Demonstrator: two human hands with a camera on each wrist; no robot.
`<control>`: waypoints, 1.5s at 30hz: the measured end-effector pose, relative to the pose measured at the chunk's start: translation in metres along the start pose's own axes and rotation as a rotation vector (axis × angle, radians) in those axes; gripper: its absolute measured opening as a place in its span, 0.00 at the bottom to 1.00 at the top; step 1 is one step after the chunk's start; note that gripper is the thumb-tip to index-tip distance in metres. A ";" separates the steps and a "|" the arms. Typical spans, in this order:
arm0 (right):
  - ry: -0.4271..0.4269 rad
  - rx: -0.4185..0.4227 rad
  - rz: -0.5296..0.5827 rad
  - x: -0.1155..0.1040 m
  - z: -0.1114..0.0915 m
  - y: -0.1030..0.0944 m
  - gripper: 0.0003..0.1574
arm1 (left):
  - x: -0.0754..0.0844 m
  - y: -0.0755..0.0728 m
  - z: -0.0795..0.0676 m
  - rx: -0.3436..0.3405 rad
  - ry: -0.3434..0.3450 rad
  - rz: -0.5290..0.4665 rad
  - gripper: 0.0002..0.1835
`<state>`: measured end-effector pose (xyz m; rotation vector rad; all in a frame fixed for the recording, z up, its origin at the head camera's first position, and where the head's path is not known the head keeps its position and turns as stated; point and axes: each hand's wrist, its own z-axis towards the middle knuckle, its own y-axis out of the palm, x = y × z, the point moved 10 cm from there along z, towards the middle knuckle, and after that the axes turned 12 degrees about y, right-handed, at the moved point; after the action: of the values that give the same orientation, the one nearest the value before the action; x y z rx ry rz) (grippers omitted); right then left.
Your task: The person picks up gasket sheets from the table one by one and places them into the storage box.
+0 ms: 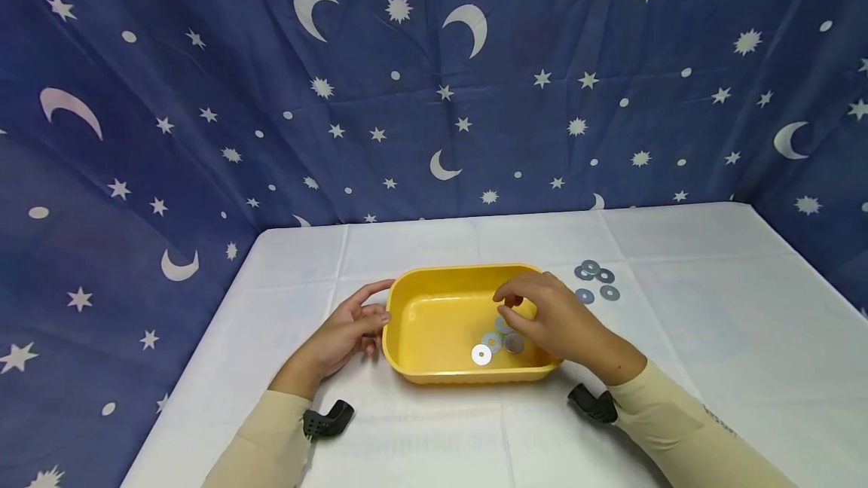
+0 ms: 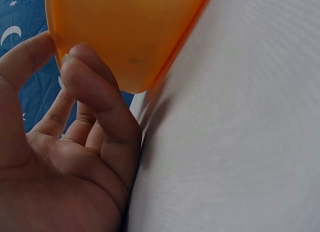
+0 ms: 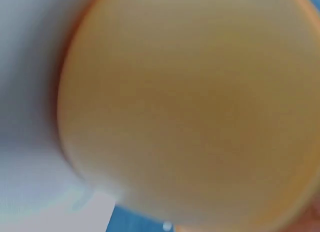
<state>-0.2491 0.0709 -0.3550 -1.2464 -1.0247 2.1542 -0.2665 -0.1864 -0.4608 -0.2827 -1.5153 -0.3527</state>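
Note:
A shallow yellow plastic tray (image 1: 434, 315) with rounded corners stands on the white-covered table. Several flat metal washers (image 1: 481, 355) lie in its right half. My left hand (image 1: 342, 337) holds the tray's left rim, its thumb on the edge and bent fingers against the outer wall, as the left wrist view shows closely. Over the right side of the tray hovers my right hand (image 1: 552, 315), thumb and fingers loosely bent and apart; I see no washer between them. The right wrist view shows mostly the tray's blurred outer wall (image 3: 190, 106).
More washers (image 1: 591, 266) lie on the white tablecloth (image 1: 712, 322) beyond my right hand, some overlapping. A blue curtain (image 1: 407, 96) with moons and stars hangs behind the table and down its left side. Both wrists carry small black devices (image 1: 328, 420).

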 end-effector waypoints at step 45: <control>0.547 -0.148 -0.133 0.144 0.004 -0.030 0.12 | 0.002 0.002 0.000 -0.010 0.002 -0.009 0.34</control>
<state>-0.3229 0.1863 -0.4081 -1.6589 -0.9981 1.5260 -0.2657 -0.1844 -0.4584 -0.2832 -1.5139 -0.3673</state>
